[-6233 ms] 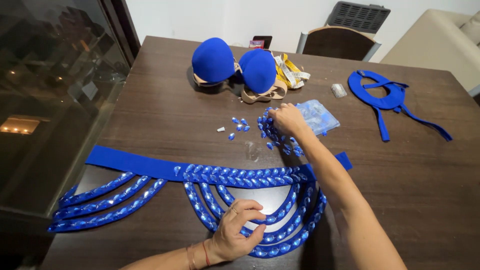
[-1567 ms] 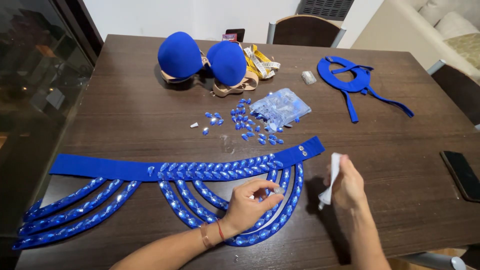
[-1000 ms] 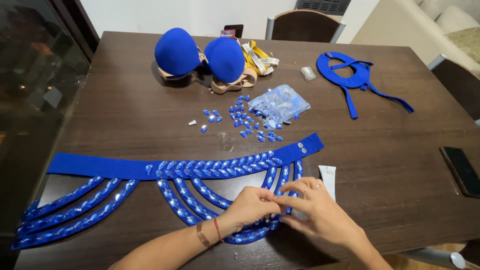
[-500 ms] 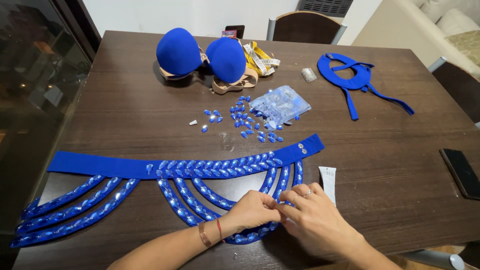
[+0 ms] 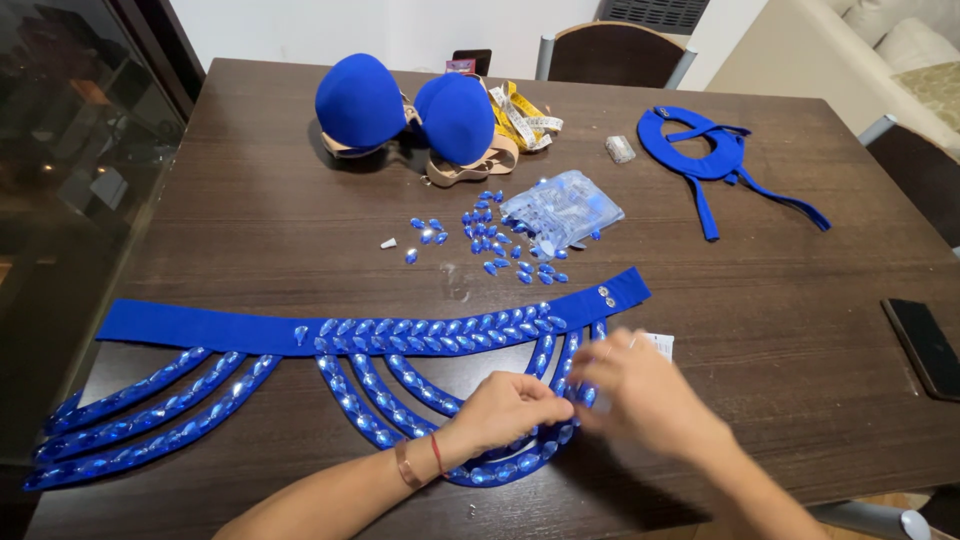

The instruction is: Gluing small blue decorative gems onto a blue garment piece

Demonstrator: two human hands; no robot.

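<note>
- Left hand (image 5: 505, 410) and blurred right hand (image 5: 640, 395) meet, grips pinched on the blue gem-studded fabric belt (image 5: 380, 335) near the dark wooden bench (image 5: 800, 330) front edge.
- Loose blue teardrop gems (image 5: 490, 240) lie mid-bench; bare wood right.

Both forearms reach in from below; left hand (image 5: 508, 410) curled, fingertips meeting the blurred right hand (image 5: 640, 395), fingers bent.

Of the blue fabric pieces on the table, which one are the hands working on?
The long gem-covered belt with hanging loops, nearest the camera. Both hands, left and right, rest on its right-side loops; the padded cups and strap piece lie untouched.
</note>
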